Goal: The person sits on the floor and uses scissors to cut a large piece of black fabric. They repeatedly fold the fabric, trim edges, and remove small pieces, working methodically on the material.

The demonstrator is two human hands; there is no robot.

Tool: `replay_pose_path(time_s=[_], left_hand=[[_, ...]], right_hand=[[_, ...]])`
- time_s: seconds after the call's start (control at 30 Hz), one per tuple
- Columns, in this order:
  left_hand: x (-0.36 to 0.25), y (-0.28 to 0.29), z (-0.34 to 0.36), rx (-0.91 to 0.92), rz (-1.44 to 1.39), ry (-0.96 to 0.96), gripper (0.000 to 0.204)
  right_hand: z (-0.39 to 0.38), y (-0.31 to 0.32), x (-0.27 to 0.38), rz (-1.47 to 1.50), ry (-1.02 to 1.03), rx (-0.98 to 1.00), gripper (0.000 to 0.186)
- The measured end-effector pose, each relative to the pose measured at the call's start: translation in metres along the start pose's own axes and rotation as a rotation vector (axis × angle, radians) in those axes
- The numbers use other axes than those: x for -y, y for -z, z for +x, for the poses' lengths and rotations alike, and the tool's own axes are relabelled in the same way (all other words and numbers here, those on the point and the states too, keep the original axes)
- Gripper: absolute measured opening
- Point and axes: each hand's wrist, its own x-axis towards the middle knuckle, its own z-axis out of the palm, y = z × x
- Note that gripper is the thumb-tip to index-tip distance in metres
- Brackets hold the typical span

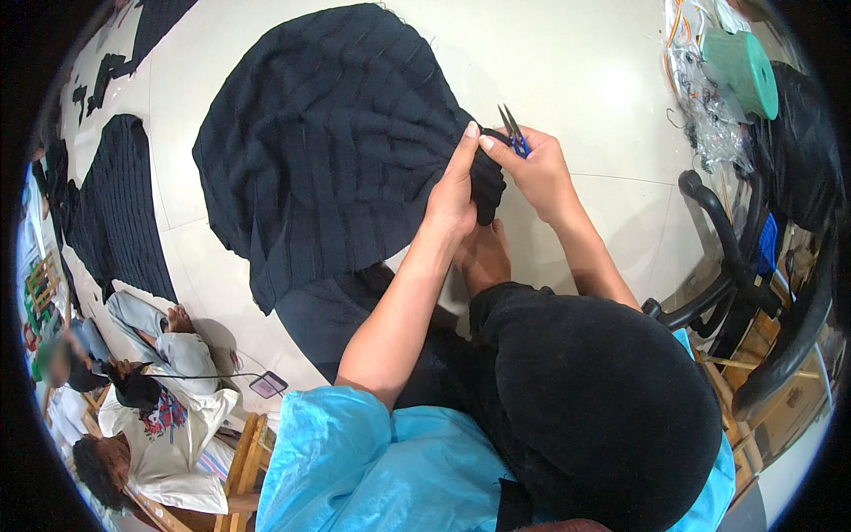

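On cloth (pixel 319 151): LH (pixel 454 191) pinching; RH (pixel 539 175) pinching, w/ snips (pixel 512 130).

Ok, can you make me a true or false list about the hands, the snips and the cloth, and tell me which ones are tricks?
1. The left hand and right hand both touch the big cloth. True.
2. The snips are in the left hand. False: they are in the right hand.
3. The snips have blue on their handles. True.
4. The big cloth is yellow. False: it is black.
5. Another black cloth lies over on the left. True.
6. The sleeves are red. False: they are light blue.
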Motion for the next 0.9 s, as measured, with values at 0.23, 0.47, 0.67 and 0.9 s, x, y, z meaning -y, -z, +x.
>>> replay_pose_path(time_s=[0.23,0.47,0.67,0.9], left_hand=[[-0.004,-0.002,0.001,0.056,-0.149,-0.03,0.038],[-0.008,-0.003,-0.005,0.146,-0.179,-0.012,0.045],[0.018,0.004,-0.007,0.02,0.012,0.143,0.067],[0.019,0.004,-0.016,0.091,-0.012,0.041,0.059]], right_hand=[[0.005,-0.003,0.0,0.265,-0.074,-0.003,0.018],[0.008,-0.006,0.001,0.455,-0.306,0.015,0.02],[0.043,0.025,0.012,0.13,0.164,-0.287,0.02],[0.131,0.086,0.089,0.262,0.532,-0.485,0.032]])
